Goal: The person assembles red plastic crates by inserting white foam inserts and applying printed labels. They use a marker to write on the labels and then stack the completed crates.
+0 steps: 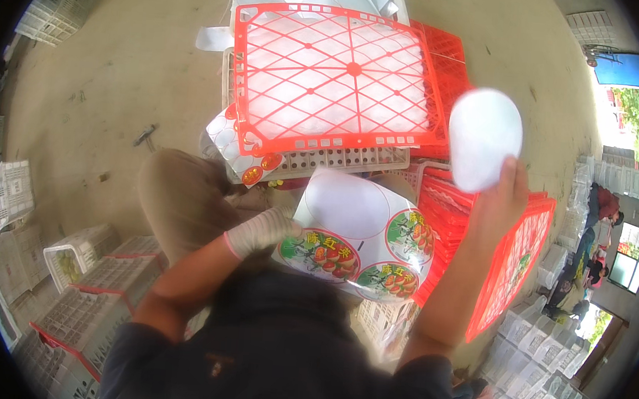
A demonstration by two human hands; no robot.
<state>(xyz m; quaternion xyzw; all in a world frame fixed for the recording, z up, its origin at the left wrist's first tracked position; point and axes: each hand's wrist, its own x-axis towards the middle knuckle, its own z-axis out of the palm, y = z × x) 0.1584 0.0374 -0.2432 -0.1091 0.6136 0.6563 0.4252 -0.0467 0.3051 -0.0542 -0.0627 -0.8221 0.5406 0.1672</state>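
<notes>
My left hand point(264, 233), in a pale striped glove, grips the left edge of a sticker sheet point(340, 202) over my lap. The sheet has a bare round patch at its upper left and several oval stickers printed in green and red. Raised at the right, my bare right hand point(512, 185) pinches the lower end of a white oval sticker point(484, 141), plain side showing and slightly blurred. Just beyond the sheet lies a red lattice crate lid point(353, 69), with white material visible through its openings.
Beneath the lid stands a white crate point(322, 163). More red lids point(515, 261) are stacked upright beside my right forearm. A partly used sticker sheet point(243, 148) hangs by the crate's left corner. White crates point(85, 316) stand at the left; people point(590, 248) sit far right.
</notes>
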